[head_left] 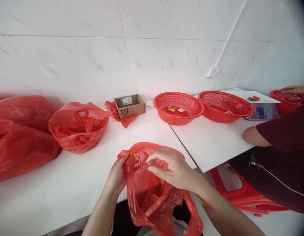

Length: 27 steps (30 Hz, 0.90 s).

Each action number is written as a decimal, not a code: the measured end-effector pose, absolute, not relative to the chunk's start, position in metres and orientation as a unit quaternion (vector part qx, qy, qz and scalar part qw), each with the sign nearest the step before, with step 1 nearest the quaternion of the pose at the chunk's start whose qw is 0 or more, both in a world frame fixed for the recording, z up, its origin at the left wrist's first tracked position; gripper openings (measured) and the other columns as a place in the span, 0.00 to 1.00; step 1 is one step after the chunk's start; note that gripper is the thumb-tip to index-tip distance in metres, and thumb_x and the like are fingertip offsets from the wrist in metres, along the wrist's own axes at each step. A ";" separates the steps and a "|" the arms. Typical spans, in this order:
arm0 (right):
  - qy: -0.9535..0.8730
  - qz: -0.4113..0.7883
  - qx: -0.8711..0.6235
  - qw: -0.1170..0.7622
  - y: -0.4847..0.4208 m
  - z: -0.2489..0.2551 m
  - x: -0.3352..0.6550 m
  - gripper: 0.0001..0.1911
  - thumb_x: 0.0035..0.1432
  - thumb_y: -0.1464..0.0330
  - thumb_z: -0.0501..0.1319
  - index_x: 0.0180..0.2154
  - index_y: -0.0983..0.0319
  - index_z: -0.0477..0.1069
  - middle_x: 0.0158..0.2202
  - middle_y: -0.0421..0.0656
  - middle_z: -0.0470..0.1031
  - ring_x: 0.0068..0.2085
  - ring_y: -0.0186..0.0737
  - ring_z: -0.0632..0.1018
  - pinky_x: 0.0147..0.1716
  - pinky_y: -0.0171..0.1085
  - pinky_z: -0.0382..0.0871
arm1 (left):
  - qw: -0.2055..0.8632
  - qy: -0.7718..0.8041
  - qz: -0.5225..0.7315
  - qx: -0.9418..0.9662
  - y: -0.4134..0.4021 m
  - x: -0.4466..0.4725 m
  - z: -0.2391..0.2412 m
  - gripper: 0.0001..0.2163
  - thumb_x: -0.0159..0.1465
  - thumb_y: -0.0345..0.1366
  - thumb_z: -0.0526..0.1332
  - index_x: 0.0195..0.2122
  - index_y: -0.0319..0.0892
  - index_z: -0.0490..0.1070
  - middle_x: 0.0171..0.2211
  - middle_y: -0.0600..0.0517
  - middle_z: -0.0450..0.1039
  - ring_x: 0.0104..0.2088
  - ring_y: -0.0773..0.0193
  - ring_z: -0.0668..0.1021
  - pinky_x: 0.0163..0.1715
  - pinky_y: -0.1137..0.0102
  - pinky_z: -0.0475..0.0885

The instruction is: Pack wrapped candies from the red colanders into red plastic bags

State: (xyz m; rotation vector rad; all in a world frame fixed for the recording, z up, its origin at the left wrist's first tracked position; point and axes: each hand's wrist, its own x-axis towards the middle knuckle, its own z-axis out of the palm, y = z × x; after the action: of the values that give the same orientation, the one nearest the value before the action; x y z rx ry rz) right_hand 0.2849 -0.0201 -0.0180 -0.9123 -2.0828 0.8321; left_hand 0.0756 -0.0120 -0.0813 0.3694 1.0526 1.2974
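Observation:
A thin red plastic bag [164, 209] hangs at the table's front edge with its mouth spread wide. My left hand [118, 173] is closed on the bag's left rim, the thumb outside and the fingers partly showing through the film. Over the bag's mouth is my right hand [170, 167], its thumb and fingers apart and curved, with nothing visible between them. Crumpled red film lies inside the bag, and its handle loops droop toward me.
Left on the white table [92, 177] stand an open red bag of crumpled film [79, 131] and bulging red bags [21, 141]. Behind are a small cardboard box [130, 106] and red baskets [178, 119] holding small packets. At right sits a co-worker [287, 134] near a red stool [233, 186].

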 end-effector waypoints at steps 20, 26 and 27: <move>-0.781 -0.027 -0.612 0.123 0.140 -0.025 0.393 0.13 0.61 0.68 0.57 0.46 0.62 0.75 0.42 0.51 0.79 0.46 0.51 0.76 0.52 0.48 0.59 | 0.482 0.606 0.558 0.297 -0.046 0.044 -0.073 0.30 0.58 0.51 0.61 0.62 0.56 0.60 0.61 0.49 0.64 0.58 0.47 0.70 0.50 0.53 0.72; -0.817 0.185 -0.539 0.094 0.109 -0.006 0.388 0.22 0.57 0.50 0.60 0.49 0.51 0.74 0.43 0.43 0.78 0.42 0.47 0.77 0.40 0.40 0.66 | 0.169 0.660 0.463 0.568 -0.046 0.061 -0.070 0.21 0.60 0.49 0.60 0.56 0.57 0.68 0.67 0.50 0.52 0.64 0.42 0.60 0.55 0.47 0.65; -0.813 0.201 -0.538 0.098 0.112 -0.004 0.390 0.22 0.58 0.49 0.58 0.50 0.51 0.73 0.45 0.43 0.78 0.43 0.47 0.77 0.40 0.39 0.66 | 0.125 0.657 0.426 0.609 -0.042 0.061 -0.074 0.19 0.61 0.49 0.59 0.52 0.55 0.72 0.68 0.49 0.49 0.64 0.39 0.58 0.55 0.45 0.65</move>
State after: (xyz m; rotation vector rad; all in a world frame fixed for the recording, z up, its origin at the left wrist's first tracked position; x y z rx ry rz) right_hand 0.3898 0.1122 -0.0039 -1.5915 -2.4053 0.5961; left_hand 0.0610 -0.0423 -0.0744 1.7754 1.9135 1.2423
